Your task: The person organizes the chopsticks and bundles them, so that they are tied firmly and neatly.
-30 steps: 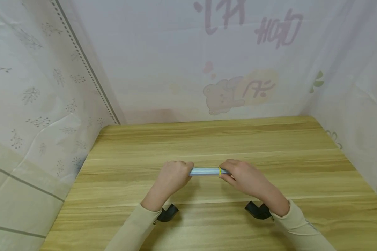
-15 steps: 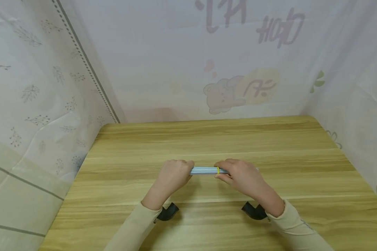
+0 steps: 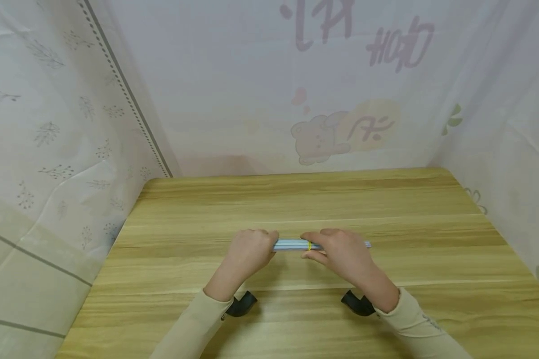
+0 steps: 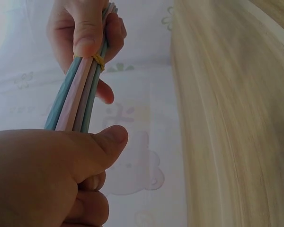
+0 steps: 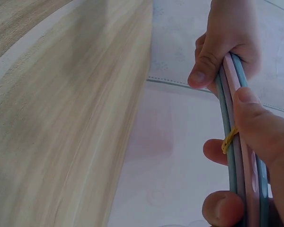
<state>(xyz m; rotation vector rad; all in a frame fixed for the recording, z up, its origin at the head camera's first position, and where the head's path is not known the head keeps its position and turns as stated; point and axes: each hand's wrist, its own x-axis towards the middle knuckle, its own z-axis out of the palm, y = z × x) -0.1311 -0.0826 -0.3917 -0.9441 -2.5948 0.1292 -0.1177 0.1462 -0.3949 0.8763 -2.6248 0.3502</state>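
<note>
A bundle of pastel chopsticks (image 3: 292,245), pink, blue-green and greyish, is held level above the wooden table between both hands. My left hand (image 3: 250,254) grips one end in its fist, the thumb lying along it in the left wrist view. Around the bundle runs a yellow rubber band (image 5: 229,140), close to the right thumb and fingertips. My right hand (image 3: 346,253) holds the other part, thumb on one side and fingers curled on the other. Thin chopstick tips (image 3: 368,244) stick out past the right hand. The left end is hidden in the left fist.
The wood-grain table (image 3: 296,199) spreads under both hands. A pale printed curtain (image 3: 233,99) with a bear figure hangs behind it, and patterned cloth flanks both sides. Black curved wrist mounts (image 3: 241,304) sit below the sleeves.
My right hand has moved left along the bundle, and the rubber band has shifted slightly left with it. The chopstick tips now show beyond the right hand. The left hand stays nearly still.
</note>
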